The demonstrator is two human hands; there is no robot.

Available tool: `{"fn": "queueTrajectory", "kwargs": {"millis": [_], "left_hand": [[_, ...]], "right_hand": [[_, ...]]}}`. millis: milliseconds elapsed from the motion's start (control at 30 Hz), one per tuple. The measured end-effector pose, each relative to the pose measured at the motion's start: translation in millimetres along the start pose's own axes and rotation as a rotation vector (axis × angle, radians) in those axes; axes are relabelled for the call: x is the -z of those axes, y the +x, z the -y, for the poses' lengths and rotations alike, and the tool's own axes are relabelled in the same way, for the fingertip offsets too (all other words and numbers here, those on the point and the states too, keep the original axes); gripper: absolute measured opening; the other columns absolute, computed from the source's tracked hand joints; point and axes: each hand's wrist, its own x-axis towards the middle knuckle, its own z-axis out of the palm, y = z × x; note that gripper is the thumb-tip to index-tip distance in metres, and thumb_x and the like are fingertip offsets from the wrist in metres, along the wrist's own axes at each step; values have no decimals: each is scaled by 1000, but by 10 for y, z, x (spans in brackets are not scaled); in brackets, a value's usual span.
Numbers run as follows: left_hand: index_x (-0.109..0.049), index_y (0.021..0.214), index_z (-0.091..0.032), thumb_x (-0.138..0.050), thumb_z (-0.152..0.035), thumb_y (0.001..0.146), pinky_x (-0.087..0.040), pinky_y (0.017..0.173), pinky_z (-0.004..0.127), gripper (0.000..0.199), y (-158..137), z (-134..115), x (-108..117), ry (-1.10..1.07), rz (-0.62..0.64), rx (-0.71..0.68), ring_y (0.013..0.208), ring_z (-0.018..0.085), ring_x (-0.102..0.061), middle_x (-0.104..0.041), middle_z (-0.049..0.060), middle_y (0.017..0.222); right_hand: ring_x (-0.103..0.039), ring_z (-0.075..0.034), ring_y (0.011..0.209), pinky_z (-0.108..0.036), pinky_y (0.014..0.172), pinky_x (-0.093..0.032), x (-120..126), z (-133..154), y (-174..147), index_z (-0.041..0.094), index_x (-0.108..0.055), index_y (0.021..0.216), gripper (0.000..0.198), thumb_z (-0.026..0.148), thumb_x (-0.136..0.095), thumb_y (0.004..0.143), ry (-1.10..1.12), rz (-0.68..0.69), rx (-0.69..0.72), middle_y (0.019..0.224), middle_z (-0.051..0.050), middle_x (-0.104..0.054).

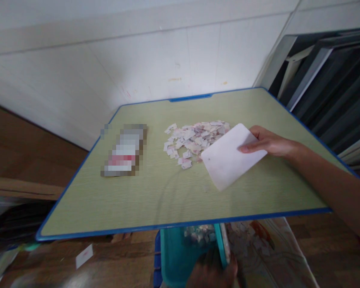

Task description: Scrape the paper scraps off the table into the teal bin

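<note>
My right hand [265,142] grips a white flat card with rounded corners [232,158], thumb on top, tilted over the table. The card's left edge overlaps a spread pile of small cut paper pieces [195,138], whitish with pink and dark print. Below the table's front edge, my left hand [213,270] is in shadow and partly cut off by the frame. Its fingers close over the right rim of a teal plastic tray [175,256]. Inside the tray lie small pieces [199,234], partly hidden by the table edge.
The pale green folding table [132,208] has a blue rim. A pixelated oblong object [124,150] lies at its left. More paper pieces rest on a patterned cloth [276,256] right of the tray. Dark panels [327,80] lean at right. A paper slip [84,256] lies on the floor.
</note>
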Motion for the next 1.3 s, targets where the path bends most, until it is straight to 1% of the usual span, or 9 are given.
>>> {"fn": "queueTrajectory", "kwargs": {"millis": [133,233,367,533,767,867,1033,1167,1300], "left_hand": [[-50,91,-25,-58,-14,58,-42,36,24,35,-13,-1,-5,-68,23,4,47,16,-51,-56,-2,59],[-51,91,-25,-58,-15,60,-41,35,24,34,-27,-7,-15,-61,11,12,47,16,-51,-56,-1,59],[-51,92,-25,-57,-16,62,-42,38,24,32,-36,-10,-30,-63,28,11,49,16,-52,-56,-1,61],[-51,93,-24,-58,-14,60,-43,40,24,35,-43,-12,-48,-66,44,8,50,16,-52,-57,0,63],[-52,90,-26,-56,-17,63,-43,40,23,29,-43,-9,-22,-53,-16,12,50,15,-53,-56,-1,61],[-52,91,-26,-56,-17,64,-42,39,24,29,-41,-7,-13,-36,-18,19,49,16,-52,-56,0,60],[-52,89,-25,-57,-15,61,-42,37,25,31,-28,-3,-4,-37,-2,17,48,17,-52,-56,0,60],[-52,90,-25,-58,-15,60,-43,39,25,33,-31,0,-4,-46,3,10,49,17,-52,-56,0,59],[-52,90,-25,-58,-15,59,-43,39,25,33,-26,-5,0,-43,-4,20,50,17,-52,-56,0,61]], "right_hand": [[-53,-10,53,-20,46,-39,-63,-13,59,11,-61,84,30,31,-61,62,12,-163,73,69,-3,-61],[-53,-11,56,-20,48,-39,-72,-27,79,11,-60,86,32,33,-60,62,-48,-188,95,71,-3,-61],[-51,-10,54,-19,46,-37,-87,-20,70,11,-61,82,32,35,-60,61,-129,-125,83,68,-2,-59],[-48,-7,51,-17,43,-35,-170,13,43,12,-61,76,26,34,-59,62,-206,33,89,61,1,-56],[-52,-10,63,-18,52,-41,-358,92,29,13,-62,80,23,28,-60,62,-148,201,196,74,-1,-60],[-53,-9,63,-17,52,-41,-351,86,25,13,-62,80,22,26,-61,62,-85,209,188,73,0,-61],[-53,-10,55,-19,46,-40,-204,-1,16,11,-61,79,26,30,-62,61,17,100,85,67,-2,-61],[-52,-10,49,-19,42,-38,-111,-25,-5,10,-62,77,27,31,-63,60,-22,109,30,61,-2,-60],[-51,-10,49,-18,41,-36,-115,16,-21,11,-62,76,25,31,-62,60,-75,138,28,60,-1,-59]]}}
